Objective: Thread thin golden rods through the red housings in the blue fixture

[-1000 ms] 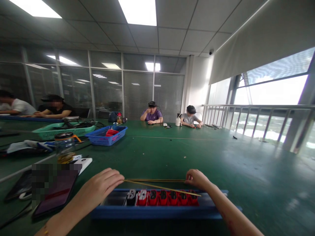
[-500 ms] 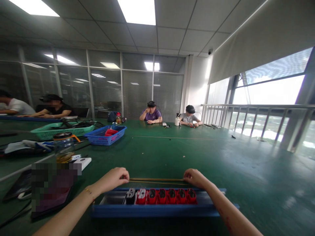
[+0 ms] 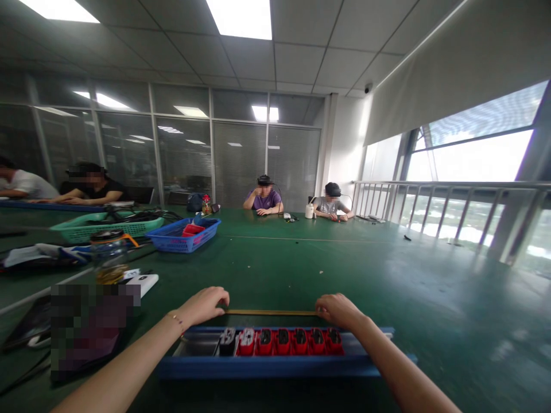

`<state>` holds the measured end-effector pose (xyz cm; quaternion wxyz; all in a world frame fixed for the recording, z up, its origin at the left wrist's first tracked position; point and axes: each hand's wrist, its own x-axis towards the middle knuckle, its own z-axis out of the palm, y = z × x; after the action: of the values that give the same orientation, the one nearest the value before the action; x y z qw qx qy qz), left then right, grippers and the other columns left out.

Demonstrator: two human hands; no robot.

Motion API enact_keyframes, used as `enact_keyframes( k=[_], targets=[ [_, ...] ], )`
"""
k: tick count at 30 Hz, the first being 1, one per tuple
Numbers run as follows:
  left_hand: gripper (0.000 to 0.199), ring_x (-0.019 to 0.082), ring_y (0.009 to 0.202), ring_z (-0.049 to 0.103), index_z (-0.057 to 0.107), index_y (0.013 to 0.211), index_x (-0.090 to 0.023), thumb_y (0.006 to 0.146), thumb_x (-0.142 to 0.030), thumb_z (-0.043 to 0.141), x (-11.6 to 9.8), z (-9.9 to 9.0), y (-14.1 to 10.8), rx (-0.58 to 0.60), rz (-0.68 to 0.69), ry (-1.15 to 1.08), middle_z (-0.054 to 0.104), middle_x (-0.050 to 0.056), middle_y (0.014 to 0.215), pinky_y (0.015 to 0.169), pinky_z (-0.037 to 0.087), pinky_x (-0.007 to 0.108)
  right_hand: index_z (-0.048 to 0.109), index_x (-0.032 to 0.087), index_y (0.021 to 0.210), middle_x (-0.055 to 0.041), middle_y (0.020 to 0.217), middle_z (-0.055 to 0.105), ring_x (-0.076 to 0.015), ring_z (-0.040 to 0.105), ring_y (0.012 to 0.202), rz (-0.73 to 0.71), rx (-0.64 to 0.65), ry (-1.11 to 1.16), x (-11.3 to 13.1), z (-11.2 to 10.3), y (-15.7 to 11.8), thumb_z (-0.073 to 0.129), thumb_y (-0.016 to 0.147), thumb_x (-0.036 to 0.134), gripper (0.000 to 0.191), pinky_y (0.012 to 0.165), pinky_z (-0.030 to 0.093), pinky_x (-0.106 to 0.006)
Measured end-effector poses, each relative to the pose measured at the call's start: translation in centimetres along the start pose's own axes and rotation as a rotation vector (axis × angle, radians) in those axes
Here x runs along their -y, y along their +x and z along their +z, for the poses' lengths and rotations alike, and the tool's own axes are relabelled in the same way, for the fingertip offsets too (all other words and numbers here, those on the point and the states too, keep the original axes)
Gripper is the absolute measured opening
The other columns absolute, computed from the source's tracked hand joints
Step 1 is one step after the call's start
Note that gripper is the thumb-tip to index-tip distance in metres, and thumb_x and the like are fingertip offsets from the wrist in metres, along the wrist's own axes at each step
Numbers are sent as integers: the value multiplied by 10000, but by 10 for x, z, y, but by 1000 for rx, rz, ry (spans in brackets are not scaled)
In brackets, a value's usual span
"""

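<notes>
A thin yellowish strip (image 3: 271,312) runs straight across between my two hands, just behind a blue rail-like tray. My left hand (image 3: 209,304) has its fingers curled with the thumb at the strip's left end. At the right end, my right hand (image 3: 338,310) bends its fingers down over the strip; the fingertips are partly hidden. Close in front lies the blue tray (image 3: 258,367), metallic inside, beneath my forearms. It holds a row of several red blocks with dark tops (image 3: 283,342) and a black one (image 3: 227,342) at the left.
To the left are a dark tablet-like device (image 3: 90,332), a white device (image 3: 148,284), a glass jar (image 3: 107,258), a blue basket (image 3: 183,244) and a green basket (image 3: 103,229). Several people sit at the far side of the green table (image 3: 365,269).
Two separate strands showed between my hands earlier; now they look like one strip. My left hand has risen slightly and arched its fingers, and my right hand has shifted a little left.
</notes>
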<state>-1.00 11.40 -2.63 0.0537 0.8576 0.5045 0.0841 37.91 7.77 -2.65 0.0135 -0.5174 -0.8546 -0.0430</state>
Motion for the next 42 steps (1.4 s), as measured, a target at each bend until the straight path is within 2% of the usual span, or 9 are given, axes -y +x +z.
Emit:
enact_keyframes(
  k=[7,16,22,27,29,32,36,39,42],
  targets=[
    [206,156,746,578,635,795,-260,671,-171,496,4,-3,1,73,-12,29,641,-4,807,626,400,232,611,191,896,-72,927,652,-217,586,884,-19,38,-58,3,-1,4,434,748,107,245,725,383,-284],
    [201,150,690,567,612,741,-221,630,-133,468,-3,1,4,74,-11,3,626,5,754,594,388,226,581,201,844,-36,853,635,-199,575,805,48,3,-21,0,7,6,518,638,127,228,661,359,-254],
    [117,143,649,545,567,706,-205,634,-193,475,-6,2,2,59,-26,-65,604,1,737,560,365,220,567,191,953,-44,931,580,-160,562,773,105,-92,60,-4,9,2,438,725,170,263,648,355,-227],
    [115,133,604,542,501,741,-195,715,-265,413,-12,1,1,13,-62,-165,575,-18,658,560,368,224,611,213,907,-23,876,618,-151,560,835,95,-161,149,-1,0,-1,338,809,179,292,706,363,-214],
    [145,140,656,562,490,799,-191,745,-272,383,-14,-1,-1,-13,-68,-217,594,-5,713,602,392,234,610,212,889,-21,865,626,-153,557,836,103,-232,186,3,-7,-3,324,822,186,295,719,363,-218],
    [233,160,862,563,480,949,-187,752,-283,402,-18,-9,-7,-33,-52,-319,599,43,969,720,414,249,610,211,851,-21,837,629,-157,559,798,119,-339,229,9,-21,-12,332,822,196,279,713,364,-228],
    [367,164,1025,509,472,1097,-214,766,-372,470,-29,-27,-22,138,6,-655,537,43,1155,827,392,244,601,211,804,-24,781,621,-165,555,763,115,-389,201,17,-38,-28,328,829,213,275,695,362,-241],
    [440,160,882,567,540,1036,-193,786,-530,406,-42,-39,-31,217,-67,-775,588,51,1057,744,406,240,594,213,811,-27,773,615,-174,549,759,130,-425,169,22,-46,-40,320,833,228,275,692,360,-260],
    [563,117,600,533,583,927,-141,777,-617,323,-54,-46,-35,168,-161,-822,615,42,779,548,366,209,593,215,813,-35,787,617,-184,548,767,162,-455,168,28,-48,-47,313,826,220,280,703,365,-278]
  ],
)
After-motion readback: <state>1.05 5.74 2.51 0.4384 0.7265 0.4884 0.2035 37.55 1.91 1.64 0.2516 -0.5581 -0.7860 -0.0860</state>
